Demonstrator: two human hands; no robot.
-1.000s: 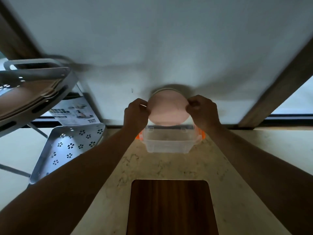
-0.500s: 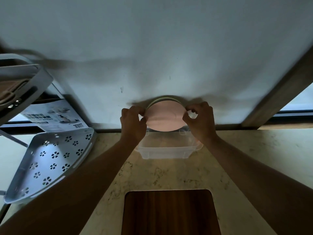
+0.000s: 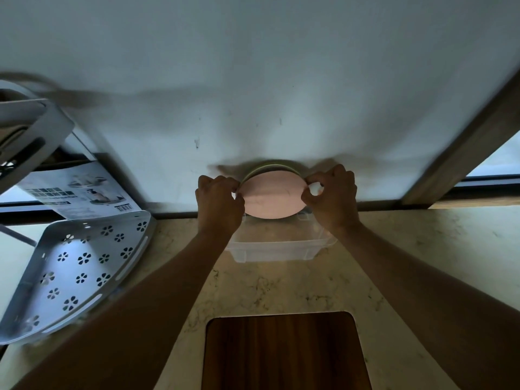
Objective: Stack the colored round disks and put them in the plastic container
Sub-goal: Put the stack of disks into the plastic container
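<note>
A stack of round disks (image 3: pixel 272 196), pink face toward me with greenish edges behind it, stands tilted on edge over the back of a clear plastic container (image 3: pixel 274 250). My left hand (image 3: pixel 218 205) pinches the stack's left rim and my right hand (image 3: pixel 332 198) pinches its right rim. The stack's lower edge sits at or just inside the container's far rim; contact with the bottom is hidden. The container rests on the marble counter against the wall.
A white perforated corner shelf rack (image 3: pixel 76 266) stands at the left, with a printed leaflet (image 3: pixel 76 195) behind it. A dark wooden board (image 3: pixel 284 351) lies on the counter near me. The wall (image 3: pixel 253 80) rises directly behind the container.
Both hands have lowered the disk stack and tipped its face further back, down toward the container opening. The orange latches seen at first are now hidden by my hands.
</note>
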